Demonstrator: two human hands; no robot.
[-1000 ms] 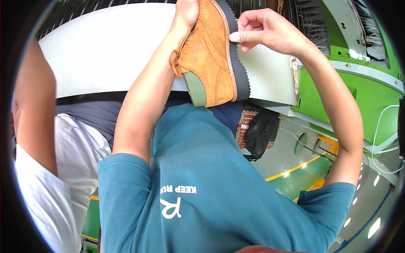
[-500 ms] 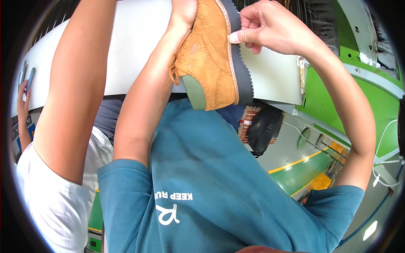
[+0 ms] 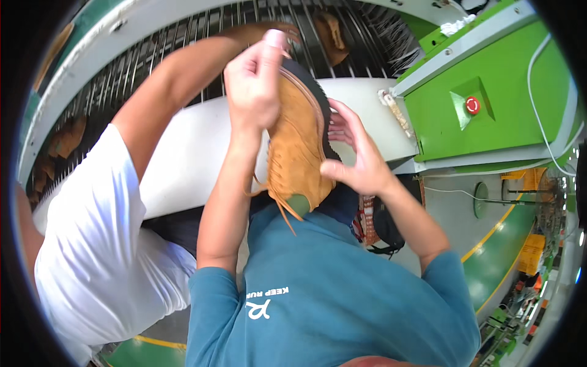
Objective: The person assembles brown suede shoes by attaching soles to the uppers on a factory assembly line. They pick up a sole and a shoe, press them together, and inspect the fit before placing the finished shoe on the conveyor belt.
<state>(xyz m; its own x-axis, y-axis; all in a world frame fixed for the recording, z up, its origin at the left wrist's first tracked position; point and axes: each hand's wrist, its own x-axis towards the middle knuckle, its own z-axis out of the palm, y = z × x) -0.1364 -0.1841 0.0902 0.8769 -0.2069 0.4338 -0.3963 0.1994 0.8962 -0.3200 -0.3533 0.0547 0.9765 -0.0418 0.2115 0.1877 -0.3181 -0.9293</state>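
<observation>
A tan lace-up ankle boot (image 3: 296,137) with a thick dark sole, orange laces and a green patch at its lower end is held above my lap, sole turned to the right. My left hand (image 3: 254,85) grips the boot's upper end, thumb pointing up; part of its fingers is hidden. On the sole side, my right hand (image 3: 361,153) clasps the lower half, thumb on the tan upper and fingers curled behind the dark sole.
A white curved ledge (image 3: 183,165) runs in front of me, with a metal-rod conveyor (image 3: 214,88) behind it. A co-worker's arm (image 3: 162,79) reaches over the rods from the left. More tan footwear (image 3: 333,40) lies there. At right stands a green machine housing (image 3: 440,131) with a red button (image 3: 472,105).
The boot has come lower and tilted, and my left hand shows at its upper end. My right hand has slid down along the sole. The co-worker's arm has swung over the conveyor.
</observation>
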